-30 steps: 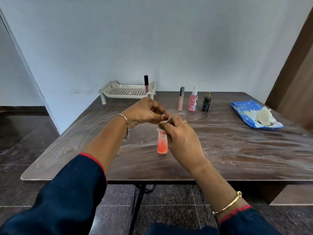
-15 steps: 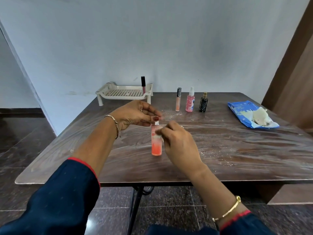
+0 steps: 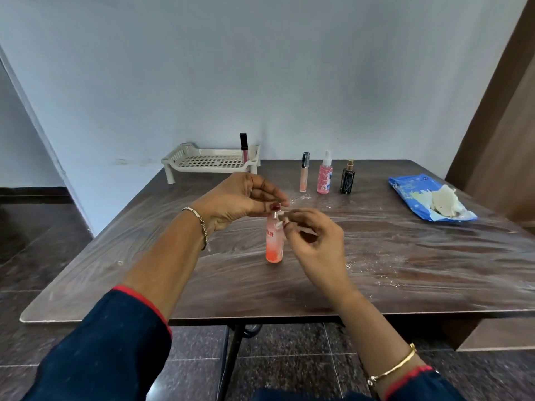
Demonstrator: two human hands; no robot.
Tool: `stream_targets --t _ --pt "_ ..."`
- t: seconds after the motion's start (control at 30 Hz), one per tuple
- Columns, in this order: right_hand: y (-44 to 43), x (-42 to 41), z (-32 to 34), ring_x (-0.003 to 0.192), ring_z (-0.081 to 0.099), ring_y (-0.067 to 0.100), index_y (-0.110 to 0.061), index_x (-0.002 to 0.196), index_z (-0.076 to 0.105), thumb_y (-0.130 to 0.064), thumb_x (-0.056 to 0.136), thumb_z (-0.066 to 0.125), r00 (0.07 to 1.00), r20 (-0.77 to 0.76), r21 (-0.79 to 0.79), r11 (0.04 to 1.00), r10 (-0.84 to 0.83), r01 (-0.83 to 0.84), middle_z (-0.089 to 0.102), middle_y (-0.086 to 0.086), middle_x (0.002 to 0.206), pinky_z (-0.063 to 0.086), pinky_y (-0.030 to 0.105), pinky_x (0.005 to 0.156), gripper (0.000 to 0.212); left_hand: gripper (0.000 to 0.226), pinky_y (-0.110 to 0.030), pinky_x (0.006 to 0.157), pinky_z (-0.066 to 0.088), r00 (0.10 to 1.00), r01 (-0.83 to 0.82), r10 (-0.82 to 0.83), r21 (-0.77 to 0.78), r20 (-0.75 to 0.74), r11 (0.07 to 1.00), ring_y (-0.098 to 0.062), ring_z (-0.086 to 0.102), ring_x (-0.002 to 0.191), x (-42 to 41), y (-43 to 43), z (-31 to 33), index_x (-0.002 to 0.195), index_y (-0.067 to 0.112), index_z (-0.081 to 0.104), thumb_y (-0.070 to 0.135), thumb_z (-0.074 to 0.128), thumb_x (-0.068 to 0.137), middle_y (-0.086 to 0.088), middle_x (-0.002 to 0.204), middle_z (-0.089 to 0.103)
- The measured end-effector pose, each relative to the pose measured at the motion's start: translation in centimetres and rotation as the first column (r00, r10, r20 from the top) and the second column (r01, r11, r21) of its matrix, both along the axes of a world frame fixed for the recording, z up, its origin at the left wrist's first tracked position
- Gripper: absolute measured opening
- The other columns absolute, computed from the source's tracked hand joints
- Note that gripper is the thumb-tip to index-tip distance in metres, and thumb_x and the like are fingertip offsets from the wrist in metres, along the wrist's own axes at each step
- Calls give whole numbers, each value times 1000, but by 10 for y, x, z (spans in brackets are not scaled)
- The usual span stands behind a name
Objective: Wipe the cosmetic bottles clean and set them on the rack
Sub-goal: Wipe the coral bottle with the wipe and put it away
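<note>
An orange-pink spray bottle [image 3: 274, 246] stands upright on the brown table [image 3: 405, 256], near its middle. My left hand [image 3: 241, 198] pinches the bottle's top between thumb and fingers. My right hand [image 3: 317, 241] holds a small white wipe [image 3: 280, 220] against the bottle's neck. A cream slotted rack [image 3: 173, 161] sits at the table's far left edge, with a dark lip gloss tube [image 3: 244, 147] upright on its right side.
Against the far edge stand a peach lip gloss [image 3: 304, 172], a pink spray bottle [image 3: 324, 177] and a black bottle [image 3: 347, 178]. A blue wipes pack [image 3: 411, 188] with a crumpled wipe [image 3: 443, 199] lies at the right. White specks dot the tabletop.
My right hand has slid off the bottle's body, baring its label, and now works the wipe at the neck. My left hand stays pinched on the top.
</note>
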State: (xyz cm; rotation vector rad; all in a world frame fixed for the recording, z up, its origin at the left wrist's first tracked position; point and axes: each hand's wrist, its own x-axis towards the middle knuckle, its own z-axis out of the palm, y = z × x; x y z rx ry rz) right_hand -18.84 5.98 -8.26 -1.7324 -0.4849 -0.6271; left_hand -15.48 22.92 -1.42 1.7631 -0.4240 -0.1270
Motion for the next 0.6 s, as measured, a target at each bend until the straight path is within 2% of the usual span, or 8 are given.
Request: stream_targets --t 0.1,0.2,0.27,0.33,0.47,0.6 --pt "0 6 2 79 67 8 -11 89 73 -6 82 70 977 -206 186 983 54 -15 73 0 85 51 21 75 10 23 -21 75 56 999 -5 5 16 36 1000 -11 70 83 -2 -6 -2 100 -4 65 -8 67 78 -6 89 74" --pt "-1 10 10 72 65 4 -13 86 71 -5 84 67 925 -316 309 945 209 -108 73 -2 78 50 17 69 9 27 -22 79 56 997 -13 11 28 79 1000 -13 70 87 -5 -8 -6 104 -7 63 -9 67 78 -12 96 72" --pt "-1 11 15 74 64 7 -9 89 70 -8 88 63 870 -382 353 919 311 -174 72 2 80 51 20 72 7 27 -22 81 55 994 -21 17 31 106 999 -14 70 89 -8 -6 -8 105 -8 62 -9 66 79 -16 100 71" --pt "-1 12 18 76 64 8 -10 91 70 -10 92 57 810 -439 366 901 388 -234 72 2 82 53 25 77 12 24 -21 80 55 993 -21 17 29 119 999 -15 70 90 -11 -4 -9 104 -5 63 -8 66 80 -14 99 72" --pt "1 11 22 75 65 1 -16 91 68 -12 97 45 751 -504 343 897 426 -279 72 -7 80 53 21 76 25 21 -18 78 53 990 -31 22 62 140 998 -13 70 93 -16 -4 -9 99 5 66 -7 65 81 -4 95 74" --pt "1 7 19 80 66 0 -18 94 68 -14 99 41 773 -510 245 925 377 -289 72 -9 84 53 20 74 28 21 -18 81 53 985 -56 38 106 166 993 -16 70 95 -17 -9 -8 102 0 66 -4 66 81 -11 99 73"
